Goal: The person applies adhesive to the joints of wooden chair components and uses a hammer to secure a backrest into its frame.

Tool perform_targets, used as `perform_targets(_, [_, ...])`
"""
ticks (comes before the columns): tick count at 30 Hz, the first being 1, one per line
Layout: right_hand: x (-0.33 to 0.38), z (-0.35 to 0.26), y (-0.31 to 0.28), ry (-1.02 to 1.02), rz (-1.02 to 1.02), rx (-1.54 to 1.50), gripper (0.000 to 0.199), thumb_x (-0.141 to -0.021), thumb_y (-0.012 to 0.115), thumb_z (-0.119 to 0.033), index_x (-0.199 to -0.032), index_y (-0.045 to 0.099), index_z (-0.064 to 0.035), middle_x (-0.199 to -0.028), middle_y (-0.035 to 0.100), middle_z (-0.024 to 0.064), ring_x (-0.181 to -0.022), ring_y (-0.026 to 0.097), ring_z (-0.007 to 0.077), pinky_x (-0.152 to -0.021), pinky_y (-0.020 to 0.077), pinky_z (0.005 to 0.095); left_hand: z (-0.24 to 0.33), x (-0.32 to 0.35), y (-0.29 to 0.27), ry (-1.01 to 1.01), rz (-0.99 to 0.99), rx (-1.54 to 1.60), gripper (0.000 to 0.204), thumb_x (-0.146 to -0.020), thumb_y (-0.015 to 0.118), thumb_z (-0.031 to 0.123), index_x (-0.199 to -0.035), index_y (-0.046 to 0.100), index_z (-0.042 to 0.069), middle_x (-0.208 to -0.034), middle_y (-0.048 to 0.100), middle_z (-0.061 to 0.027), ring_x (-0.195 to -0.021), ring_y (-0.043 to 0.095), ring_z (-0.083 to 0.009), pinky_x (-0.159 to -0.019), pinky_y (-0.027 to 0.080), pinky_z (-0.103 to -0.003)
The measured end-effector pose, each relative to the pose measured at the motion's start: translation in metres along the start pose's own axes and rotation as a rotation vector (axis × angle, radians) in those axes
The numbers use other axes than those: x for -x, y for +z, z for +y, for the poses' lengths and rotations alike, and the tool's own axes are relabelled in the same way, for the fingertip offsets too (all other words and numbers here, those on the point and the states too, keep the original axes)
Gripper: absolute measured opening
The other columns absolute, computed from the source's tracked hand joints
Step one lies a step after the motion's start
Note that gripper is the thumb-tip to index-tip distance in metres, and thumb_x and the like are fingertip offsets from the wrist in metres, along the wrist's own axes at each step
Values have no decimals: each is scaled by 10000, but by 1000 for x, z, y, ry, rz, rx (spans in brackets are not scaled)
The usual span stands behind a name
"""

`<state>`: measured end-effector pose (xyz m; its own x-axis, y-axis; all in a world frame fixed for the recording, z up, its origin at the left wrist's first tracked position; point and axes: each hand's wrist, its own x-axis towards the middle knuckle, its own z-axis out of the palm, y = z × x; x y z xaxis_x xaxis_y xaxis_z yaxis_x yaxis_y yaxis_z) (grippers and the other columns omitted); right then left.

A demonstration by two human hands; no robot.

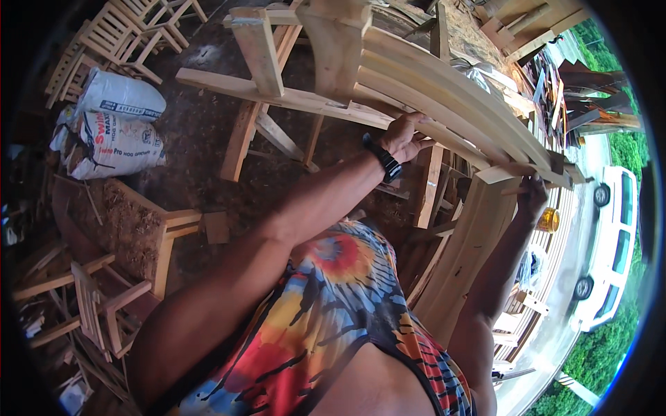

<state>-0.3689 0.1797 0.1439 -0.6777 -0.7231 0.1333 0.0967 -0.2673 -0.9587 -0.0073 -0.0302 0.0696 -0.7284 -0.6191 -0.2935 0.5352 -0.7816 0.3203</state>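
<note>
A pale wooden chair frame (333,76) with curved back slats (451,97) stands before me. My left hand (404,136), a black watch on its wrist, grips the lowest curved slat from below. My right hand (533,194) reaches up to the end of the slats, fingers closed at the small cross piece (510,171) where the slats meet an upright board (472,249). Whether it holds a small tool there is too dark to tell.
White feed sacks (114,125) lie on the dirt floor at left. Finished wooden chairs (132,31) are stacked at upper left, more chair parts (90,305) at lower left. A white car (614,249) is parked at right by grass. A yellow container (548,220) sits below my right hand.
</note>
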Motion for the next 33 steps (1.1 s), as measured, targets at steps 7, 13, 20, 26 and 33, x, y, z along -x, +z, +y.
perform_targets(7, [-64, 16, 37, 4, -298, -87, 424, -903, 711, -76, -1293, 554, -17, -773, 570, -12, -540, 445, 45, -573, 427, 219, -16, -42, -18, 61, 79, 115, 285, -925, 626, 107, -1197, 549, 68, -1219, 587, -136, -1151, 622, -287, -1001, 589, -516])
perform_targets(13, [-107, 52, 44, 109, -346, -142, 166, -834, 749, -40, -950, 631, -51, -713, 566, -34, -507, 417, 40, -498, 350, 229, -27, -58, -28, 149, 208, 131, 388, -923, 601, 68, -1294, 495, 22, -1323, 536, -194, -1277, 551, -370, -1087, 525, -602])
perform_targets(20, [-124, 60, 39, 150, -429, -286, 173, -819, 753, 16, -927, 628, -33, -713, 577, -12, -475, 408, 52, -489, 349, 236, -43, -72, -26, 200, 252, 123, 448, -899, 608, 42, -1330, 494, 2, -1393, 535, -200, -1342, 532, -415, -1119, 485, -652])
perform_targets(26, [-125, 64, 43, 185, -419, -264, 166, -808, 774, 6, -931, 666, -18, -698, 593, -9, -470, 411, 55, -471, 347, 240, -43, -66, -25, 226, 302, 94, 423, -886, 611, 58, -1298, 527, 13, -1368, 569, -191, -1317, 563, -400, -1093, 521, -616])
perform_targets(33, [-144, 74, 57, 172, -495, -316, 210, -812, 780, 14, -990, 670, -5, -711, 623, -3, -458, 404, 38, -462, 355, 224, -36, -73, -28, 288, 335, 79, 395, -899, 626, 59, -1278, 540, -11, -1343, 590, -177, -1285, 591, -378, -1089, 549, -551])
